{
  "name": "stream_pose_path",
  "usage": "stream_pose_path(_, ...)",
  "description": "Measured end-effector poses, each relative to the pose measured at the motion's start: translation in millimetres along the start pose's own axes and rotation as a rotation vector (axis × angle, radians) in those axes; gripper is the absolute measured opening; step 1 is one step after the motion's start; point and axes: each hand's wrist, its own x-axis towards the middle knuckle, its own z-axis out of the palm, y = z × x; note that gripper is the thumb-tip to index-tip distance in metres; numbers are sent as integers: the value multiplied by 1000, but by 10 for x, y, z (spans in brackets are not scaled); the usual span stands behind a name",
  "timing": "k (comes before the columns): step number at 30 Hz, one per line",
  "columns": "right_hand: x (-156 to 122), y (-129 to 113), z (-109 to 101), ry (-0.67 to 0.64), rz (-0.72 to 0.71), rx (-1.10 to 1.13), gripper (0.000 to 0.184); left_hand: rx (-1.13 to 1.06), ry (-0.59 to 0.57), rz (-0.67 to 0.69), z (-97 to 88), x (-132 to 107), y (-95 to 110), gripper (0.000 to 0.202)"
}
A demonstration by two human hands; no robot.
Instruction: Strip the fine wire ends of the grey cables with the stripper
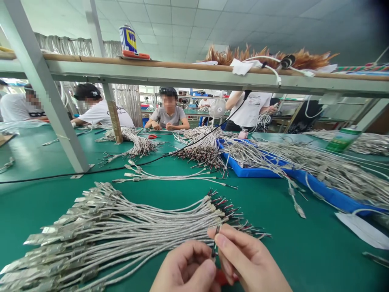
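Note:
My left hand (187, 267) is closed, thumb and fingers pinching a cable end (213, 252) with thin dark wires. My right hand (246, 259) pinches the wires just above, its fingertips close to the left ones. Something red (223, 278) shows below the fingers, mostly hidden, so I cannot tell what it is. Under and left of my hands lies a large fan of pale grey braided cables (146, 231). Their USB plugs in clear covers (45, 239) point left, and their stripped black and red wire ends (225, 205) point right.
Several loose cables (173, 177) lie beyond the pile. Blue trays (252, 170) heaped with cables stand at the right. A grey post (51, 93) and overhead shelf (182, 77) frame the bench. A black cord (146, 162) crosses it. Co-workers (170, 111) sit and stand opposite.

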Motion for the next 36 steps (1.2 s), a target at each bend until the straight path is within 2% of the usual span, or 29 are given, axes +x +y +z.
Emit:
stream_pose_path(6,-26,16,27,-30,-33,-44,48,57,10,15,23,-2,96,56)
stream_pose_path(8,-32,7,40,-12,-41,-49,45,27,33,10,28,5,84,55)
stream_pose_path(14,-15,-33,70,-68,-35,-64,47,-98,34,5,4,38,27,53)
stream_pose_path(18,-27,-49,69,-94,-32,-89,54,-204,23,-65,14,23,46,49)
stream_pose_path(20,-41,-56,76,-101,-26,-85,55,-236,52,-83,33,15,64,51)
stream_pose_path(24,-55,-71,104,-79,-26,-68,47,-208,86,-93,35,1,66,54)
stream_pose_path(29,-54,-81,119,-76,-32,-68,43,-154,123,-64,-2,-18,24,48)
stream_pose_path(36,-88,-73,105,-82,-64,-100,33,-188,69,-25,53,-42,43,42)
